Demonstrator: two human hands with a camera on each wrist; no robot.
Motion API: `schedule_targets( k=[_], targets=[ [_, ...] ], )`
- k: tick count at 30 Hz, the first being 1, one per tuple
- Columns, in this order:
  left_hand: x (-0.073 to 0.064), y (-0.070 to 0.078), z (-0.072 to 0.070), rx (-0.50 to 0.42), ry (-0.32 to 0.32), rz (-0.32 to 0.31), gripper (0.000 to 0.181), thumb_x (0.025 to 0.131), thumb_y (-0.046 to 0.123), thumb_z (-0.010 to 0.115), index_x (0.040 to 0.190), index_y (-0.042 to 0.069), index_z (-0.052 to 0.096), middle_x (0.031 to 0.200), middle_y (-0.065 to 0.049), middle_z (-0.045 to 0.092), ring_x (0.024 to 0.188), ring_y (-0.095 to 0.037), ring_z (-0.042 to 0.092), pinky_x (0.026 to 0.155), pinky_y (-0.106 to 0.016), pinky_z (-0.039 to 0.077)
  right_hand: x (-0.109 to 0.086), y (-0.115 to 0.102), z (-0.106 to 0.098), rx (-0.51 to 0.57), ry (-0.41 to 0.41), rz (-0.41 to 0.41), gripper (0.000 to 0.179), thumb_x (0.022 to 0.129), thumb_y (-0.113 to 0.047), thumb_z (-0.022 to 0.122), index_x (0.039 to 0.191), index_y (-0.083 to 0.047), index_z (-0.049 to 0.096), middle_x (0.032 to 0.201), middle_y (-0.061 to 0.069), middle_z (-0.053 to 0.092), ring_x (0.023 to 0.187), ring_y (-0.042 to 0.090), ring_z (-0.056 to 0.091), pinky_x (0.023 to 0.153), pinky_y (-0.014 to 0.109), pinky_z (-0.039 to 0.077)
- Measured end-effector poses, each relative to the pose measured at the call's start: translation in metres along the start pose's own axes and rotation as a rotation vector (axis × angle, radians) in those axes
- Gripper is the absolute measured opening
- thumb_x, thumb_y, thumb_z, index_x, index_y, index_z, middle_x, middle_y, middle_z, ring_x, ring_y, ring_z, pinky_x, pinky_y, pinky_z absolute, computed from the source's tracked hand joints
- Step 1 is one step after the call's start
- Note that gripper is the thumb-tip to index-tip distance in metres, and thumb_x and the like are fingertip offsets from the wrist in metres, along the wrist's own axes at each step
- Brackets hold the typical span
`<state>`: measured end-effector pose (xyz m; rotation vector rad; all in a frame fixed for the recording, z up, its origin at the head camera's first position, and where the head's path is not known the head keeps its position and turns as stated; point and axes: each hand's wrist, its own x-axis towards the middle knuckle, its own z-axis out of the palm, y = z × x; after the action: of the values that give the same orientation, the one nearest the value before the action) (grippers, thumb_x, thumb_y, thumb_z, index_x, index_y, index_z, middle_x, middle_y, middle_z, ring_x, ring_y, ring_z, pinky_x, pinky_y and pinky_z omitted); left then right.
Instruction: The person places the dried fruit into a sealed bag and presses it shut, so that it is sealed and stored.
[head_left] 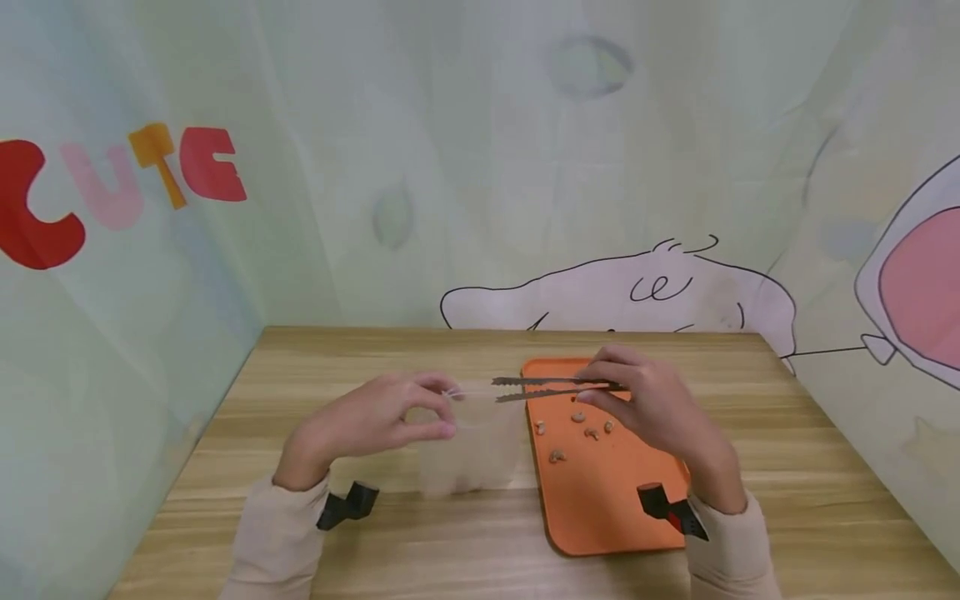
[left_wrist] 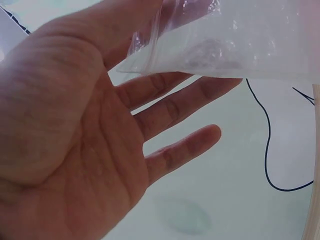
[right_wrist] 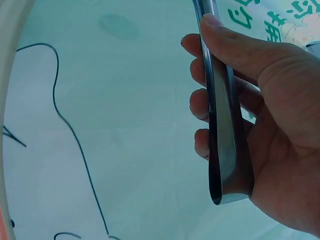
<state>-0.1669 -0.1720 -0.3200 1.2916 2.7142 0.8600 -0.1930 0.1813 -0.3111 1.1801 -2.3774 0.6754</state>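
My left hand (head_left: 393, 414) pinches the top edge of a clear zip bag (head_left: 472, 454) between thumb and fingers, and the bag hangs upright over the table. In the left wrist view the bag (left_wrist: 235, 45) shows its zip strip near the thumb, while the other fingers are spread. My right hand (head_left: 648, 400) grips metal tongs (head_left: 540, 390), whose serrated tips point left above the bag's mouth, slightly apart, with nothing visible between them. The right wrist view shows the bent end of the tongs (right_wrist: 227, 150) by the palm. Below lies an orange tray (head_left: 600, 508) with several small brown pieces (head_left: 592, 434).
The wooden table (head_left: 360, 558) carries the tray on the right. A printed cloth backdrop (head_left: 450, 150) stands along the table's back and sides. A black wrist mount (head_left: 348, 504) sits at the left sleeve, another mount (head_left: 667, 508) at the right.
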Motion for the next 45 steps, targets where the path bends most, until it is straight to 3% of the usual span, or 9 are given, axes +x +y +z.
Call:
schedule_targets(
  k=[4,10,15,18,24,29,34,38,45],
  targets=[
    [0.001,-0.003,0.001,0.060,0.068,-0.024,0.015,0.099,0.027,0.065,0.094,0.019,0.076,0.123,-0.003,0.066,0.103,-0.017,0.067,0.087,-0.037,0.054,-0.004,0.015,-0.001,0.014,-0.052,0.123,0.020,0.087,-0.012,0.079,0.106,-0.010,0.076,0.090,-0.004,0.063,0.069,0.005,0.054,0.059,0.026,0.049],
    [0.004,-0.010,0.003,0.212,0.252,-0.089,0.012,0.096,0.026,0.068,0.092,0.017,0.076,0.118,-0.004,0.069,0.093,-0.019,0.069,0.079,-0.037,0.055,-0.010,0.046,0.002,0.044,-0.268,0.346,0.029,0.091,-0.026,0.075,0.117,-0.012,0.072,0.062,-0.008,0.048,0.054,0.006,0.038,0.051,0.025,0.034],
    [0.008,-0.017,0.003,0.244,0.365,-0.104,0.014,0.096,0.022,0.069,0.099,0.011,0.077,0.120,-0.008,0.068,0.092,-0.022,0.069,0.078,-0.040,0.055,-0.018,0.072,0.015,0.016,-0.405,0.431,0.025,0.088,-0.023,0.079,0.108,-0.010,0.072,0.073,-0.006,0.061,0.063,0.009,0.052,0.058,0.028,0.043],
    [0.009,-0.020,0.003,0.216,0.358,-0.097,0.013,0.097,0.020,0.067,0.099,0.011,0.076,0.124,-0.009,0.066,0.097,-0.025,0.069,0.081,-0.042,0.055,-0.021,0.083,0.024,0.023,-0.471,0.454,0.021,0.086,-0.019,0.081,0.102,-0.009,0.072,0.080,-0.003,0.064,0.069,0.012,0.056,0.062,0.031,0.047],
    [0.009,-0.025,0.005,0.073,0.232,-0.091,0.012,0.099,0.019,0.065,0.093,0.012,0.073,0.132,-0.012,0.061,0.107,-0.026,0.066,0.084,-0.042,0.053,-0.024,0.095,0.041,0.055,-0.558,0.518,0.017,0.084,-0.018,0.082,0.097,-0.011,0.073,0.087,-0.003,0.065,0.077,0.014,0.058,0.068,0.035,0.049],
    [0.009,-0.026,0.007,0.050,0.206,-0.090,0.013,0.101,0.015,0.061,0.092,0.011,0.070,0.132,-0.012,0.061,0.116,-0.030,0.062,0.091,-0.046,0.052,-0.026,0.098,0.052,0.053,-0.566,0.484,0.010,0.085,-0.017,0.081,0.091,-0.015,0.074,0.086,-0.004,0.067,0.076,0.012,0.058,0.068,0.034,0.050],
    [0.008,-0.025,0.007,0.058,0.217,-0.096,0.011,0.102,0.015,0.060,0.099,0.012,0.070,0.131,-0.011,0.062,0.114,-0.029,0.063,0.090,-0.045,0.052,-0.026,0.096,0.057,0.062,-0.529,0.422,0.009,0.087,-0.011,0.079,0.081,-0.014,0.073,0.075,-0.003,0.063,0.064,0.012,0.049,0.059,0.030,0.042],
    [0.005,-0.024,0.005,0.052,0.220,-0.133,0.011,0.101,0.022,0.063,0.103,0.013,0.070,0.133,-0.010,0.061,0.114,-0.029,0.064,0.090,-0.045,0.051,-0.025,0.094,0.053,0.051,-0.494,0.432,0.007,0.090,-0.013,0.076,0.083,-0.013,0.073,0.076,-0.005,0.064,0.064,0.011,0.050,0.058,0.029,0.042],
    [-0.002,-0.025,-0.004,0.060,0.243,-0.140,0.008,0.096,0.019,0.069,0.103,0.014,0.071,0.125,-0.007,0.066,0.112,-0.025,0.064,0.091,-0.043,0.052,-0.016,0.081,0.027,0.015,-0.281,0.368,0.004,0.091,-0.016,0.075,0.088,-0.013,0.074,0.078,-0.006,0.065,0.066,0.010,0.054,0.059,0.031,0.045]
  ],
)
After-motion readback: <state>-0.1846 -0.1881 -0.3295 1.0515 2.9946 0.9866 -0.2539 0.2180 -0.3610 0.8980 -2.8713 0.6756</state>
